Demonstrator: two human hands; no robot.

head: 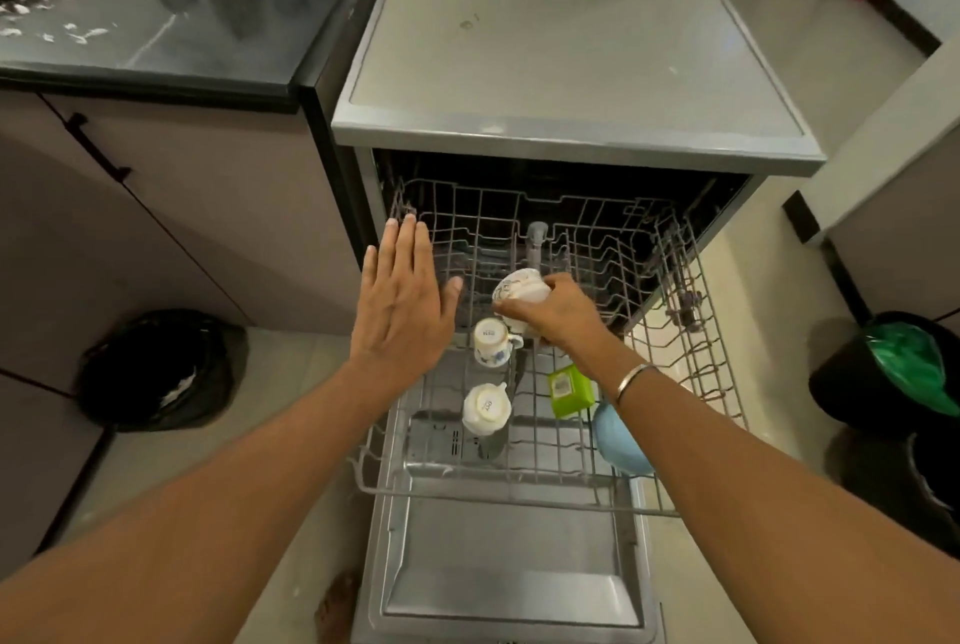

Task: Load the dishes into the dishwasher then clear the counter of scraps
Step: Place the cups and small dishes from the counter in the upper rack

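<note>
Loading cups: right hand [558, 313] clasps a cup [519, 291] over the rack [691, 383]; left hand [402, 303] flat, empty. Next, seat it beside two cups [491, 342] just below.

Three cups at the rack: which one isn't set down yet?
The farthest cup, gripped tilted in the right hand. The middle cup and near cup sit upside down in the rack.

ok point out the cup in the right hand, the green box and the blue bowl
cup [518, 287]: head view, on its patterned side
green box [571, 391]: head view, middle of its top face
blue bowl [617, 438]: head view, on its visible blue surface
</note>
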